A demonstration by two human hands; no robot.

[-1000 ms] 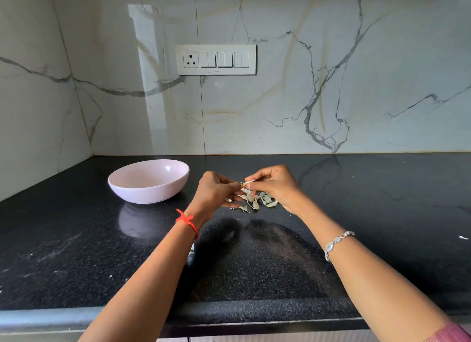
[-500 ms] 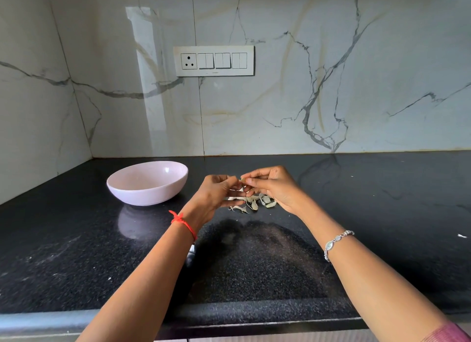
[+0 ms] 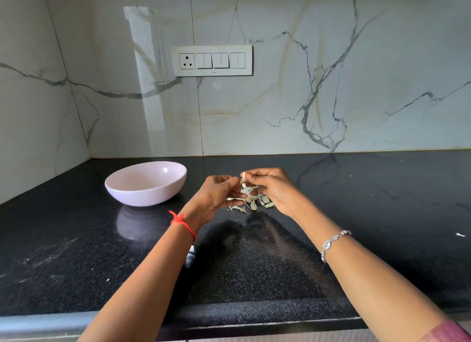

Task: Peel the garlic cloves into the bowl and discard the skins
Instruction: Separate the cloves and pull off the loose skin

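**One clove in work, both hands on it**

Obs.: hands are together, raised just above the black speckled stone counter [image 3: 254,270]. The right hand [image 3: 274,188] pinches a small pale garlic clove [image 3: 244,176] between thumb and fingertips. The left hand [image 3: 220,193], fingers curled, meets it from the other side and seems to be picking at its skin; the exact contact is hidden.

Directly under the hands lies a loose heap of papery off-white skins [image 3: 254,204] on the counter. The shallow pale pink bowl [image 3: 147,197] stands to the left, near but apart from the hands. No cloves show in the part of its inside I can see.

Handling (judgement): clove is light, firm and small, and likely slick once bare. Best held end to end in the fingertips, with the skin lifted by a nail at the tip or root end. Skins weigh almost nothing, tear easily and may cling to the fingers or drift, so gather them by pinching or sweeping.
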